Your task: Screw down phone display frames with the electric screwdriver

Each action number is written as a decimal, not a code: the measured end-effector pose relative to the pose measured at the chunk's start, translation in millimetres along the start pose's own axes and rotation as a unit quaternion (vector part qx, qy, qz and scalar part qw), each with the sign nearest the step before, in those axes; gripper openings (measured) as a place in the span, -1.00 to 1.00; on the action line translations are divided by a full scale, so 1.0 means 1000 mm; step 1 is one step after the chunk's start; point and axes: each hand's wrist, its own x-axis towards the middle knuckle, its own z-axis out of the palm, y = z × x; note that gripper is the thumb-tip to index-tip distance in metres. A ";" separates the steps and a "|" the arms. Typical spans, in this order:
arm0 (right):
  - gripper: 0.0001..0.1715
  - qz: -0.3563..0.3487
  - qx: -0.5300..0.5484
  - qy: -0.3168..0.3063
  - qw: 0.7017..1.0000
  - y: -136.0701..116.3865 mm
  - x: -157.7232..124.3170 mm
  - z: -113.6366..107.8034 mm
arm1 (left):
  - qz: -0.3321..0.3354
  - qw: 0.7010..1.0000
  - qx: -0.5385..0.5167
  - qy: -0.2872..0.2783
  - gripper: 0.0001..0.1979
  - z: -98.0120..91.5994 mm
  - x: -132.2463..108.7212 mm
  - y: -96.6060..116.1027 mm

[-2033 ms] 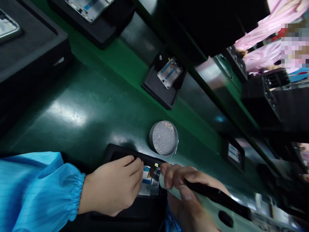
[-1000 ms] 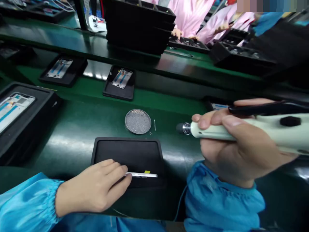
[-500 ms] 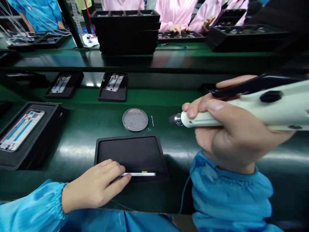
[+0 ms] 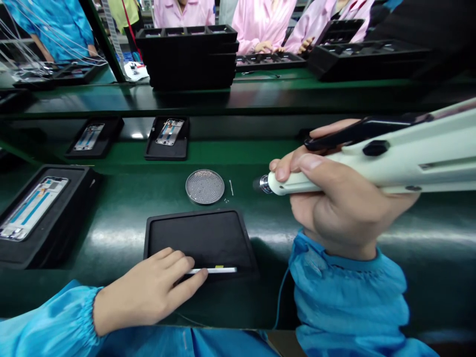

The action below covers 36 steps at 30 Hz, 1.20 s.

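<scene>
Held edge-on between the thumb and fingers of my left hand [image 4: 145,287] is a thin, silver-edged phone [image 4: 221,270] with a small yellow tab on top. It stands over the near part of a shallow black tray [image 4: 197,215], and its broad faces are not visible. My right hand [image 4: 334,203] is wrapped round a pale green electric screwdriver [image 4: 397,163] with a black lever, above the bench to the tray's right. The screwdriver's dark tip [image 4: 257,184] points left, towards a round dish [image 4: 205,187] of tiny screws, without touching it.
Beside the dish lie a small white stick [image 4: 231,187] and several loose screws [image 4: 226,200]. A tray stack [image 4: 74,213] at left bears an opened phone. Two trays [image 4: 167,151] with opened phones stand further back. Stacked black bins [image 4: 189,59] and co-workers are beyond the shelf.
The view has shifted slightly. My right hand and the screwdriver appear a little further left. My left hand keeps its grip on the phone, almost in the same place.
</scene>
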 end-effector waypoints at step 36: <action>-0.78 0.027 0.003 0.022 0.999 -0.002 0.001 -0.002 | 0.000 0.995 -0.006 -0.099 -0.49 -0.012 0.009 -0.005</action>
